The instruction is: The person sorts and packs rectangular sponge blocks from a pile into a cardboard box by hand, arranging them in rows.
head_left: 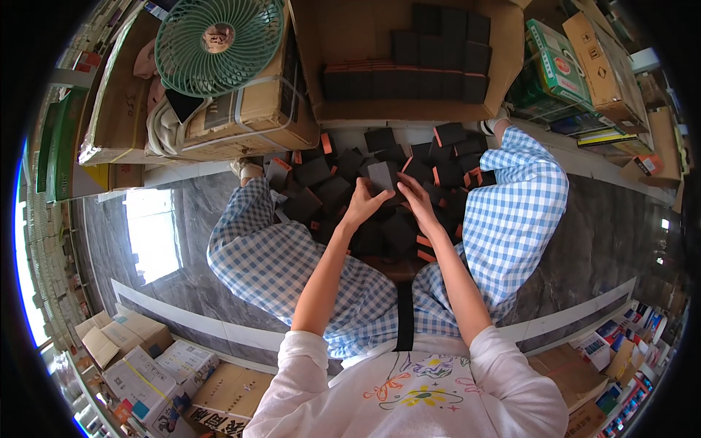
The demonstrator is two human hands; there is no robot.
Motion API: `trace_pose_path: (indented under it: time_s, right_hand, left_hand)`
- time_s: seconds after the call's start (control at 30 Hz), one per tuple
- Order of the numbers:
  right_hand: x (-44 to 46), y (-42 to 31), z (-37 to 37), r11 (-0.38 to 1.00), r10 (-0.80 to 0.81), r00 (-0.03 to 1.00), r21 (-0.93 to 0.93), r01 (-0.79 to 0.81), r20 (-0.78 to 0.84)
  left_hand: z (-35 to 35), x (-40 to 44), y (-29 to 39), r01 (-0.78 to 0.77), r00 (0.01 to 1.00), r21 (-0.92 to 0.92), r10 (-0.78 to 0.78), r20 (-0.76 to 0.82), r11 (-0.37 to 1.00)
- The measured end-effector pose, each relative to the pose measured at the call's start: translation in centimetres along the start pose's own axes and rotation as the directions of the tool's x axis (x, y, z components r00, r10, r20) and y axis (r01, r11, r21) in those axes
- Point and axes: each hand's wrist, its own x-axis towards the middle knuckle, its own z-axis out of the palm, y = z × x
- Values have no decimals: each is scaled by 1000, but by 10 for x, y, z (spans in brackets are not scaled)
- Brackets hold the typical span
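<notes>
A small dark grey box (382, 177) is held up between my two hands, over a pile of similar boxes. My left hand (363, 202) grips its left and lower side, thumb along the near edge. On the other side, the fingers of my right hand (415, 200) close around the box's right edge; their tips are partly hidden. Below and around lie many loose black boxes (312, 171), some showing orange sides, heaped between my legs. Just beyond the pile, a large open cardboard carton (401, 111) contains similar black boxes (438, 47) in stacked rows.
A green fan (219, 44) stands on a strapped cardboard box (248, 117) at the upper left. Green packages (558, 62) and cartons (602, 66) are stacked at the upper right. More cartons (226, 390) stand behind me at the lower left, on dark tiled floor (197, 212).
</notes>
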Motion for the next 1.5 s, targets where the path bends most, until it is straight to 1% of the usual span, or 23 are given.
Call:
trace_pose_path:
  time_s: [0.1,0.2,0.27,0.3,0.33,0.4,0.43,0.47,0.5,0.6,0.67,0.7,0.73,0.77,0.9,1.03,1.1,1.23,1.3,1.33,1.4,1.43,1.5]
  right_hand:
    - [-1,-5,-1,998,6,1000,-58,-6,12]
    - [1,-5,-5,1000,15,999,-4,-15,31]
    - [3,-8,-5,997,-15,996,80,22,-84]
    - [5,-7,-7,995,15,995,98,-5,-98]
    - [7,-5,-8,995,15,995,99,-5,-101]
    - [9,-3,-11,977,-67,996,201,78,-63]
    - [9,-3,-13,976,-68,996,201,79,-63]
    - [8,-4,-15,970,6,998,244,7,-55]
    - [8,-5,-16,956,80,996,287,-65,-43]
    - [4,-7,-11,960,39,999,279,-30,-29]
    - [-1,-13,-7,970,37,997,241,-21,-65]
    - [-2,-16,-5,979,32,994,201,-12,-100]
    - [0,-14,-5,980,29,995,200,-10,-93]
    - [2,-12,-5,986,-25,995,165,40,-94]
    - [5,-3,-2,984,-155,983,70,162,-99]
    - [5,-2,-2,986,-147,983,59,155,-112]
    - [7,-4,-2,989,-130,985,59,137,-116]
    - [7,-6,-1,980,-189,975,33,194,-119]
    - [8,-6,0,970,-239,964,16,242,-115]
    - [8,-6,1,969,-242,964,16,245,-112]
    - [10,-5,0,976,-211,970,31,216,-118]
    - [11,-6,-2,978,-196,974,49,203,-116]
    - [14,-10,-3,983,-165,979,57,173,-121]
  left_hand:
    - [1,0,-3,13,1000,-15,-14,-15,1000]
    - [0,-1,-1,-39,999,-60,38,-27,997]
    - [-3,-8,19,-67,997,76,70,-31,995]
    - [-3,-9,21,-67,997,76,70,-30,995]
    - [-2,-10,24,-59,998,58,60,-25,997]
    - [-1,-10,28,-51,999,39,51,-18,998]
    - [-2,-11,29,-39,997,-69,43,57,997]
    - [-2,-11,31,-19,990,-174,42,132,985]
    - [-2,-11,29,-19,990,-173,43,131,985]
    - [0,-10,23,-79,982,-213,113,149,974]
    - [1,-11,23,-223,966,-165,240,95,961]
    - [2,-12,24,-227,966,-163,244,89,960]
    - [3,-14,25,-280,957,-9,280,73,960]
    - [3,-16,26,-322,947,146,316,62,935]
    - [3,-15,19,-308,951,215,305,48,927]
    - [4,-11,12,-288,957,201,284,48,936]
    - [6,-8,8,-276,961,-34,277,20,960]
    - [5,-2,-1,-250,968,-84,248,-25,965]
    - [1,0,-1,-151,986,-136,158,46,979]
    - [1,0,-1,-154,986,-135,162,43,979]
    - [0,-1,2,-95,993,-157,104,52,983]
    - [-1,0,4,-102,993,-154,111,49,983]
    - [-5,1,11,-74,996,-112,78,34,991]
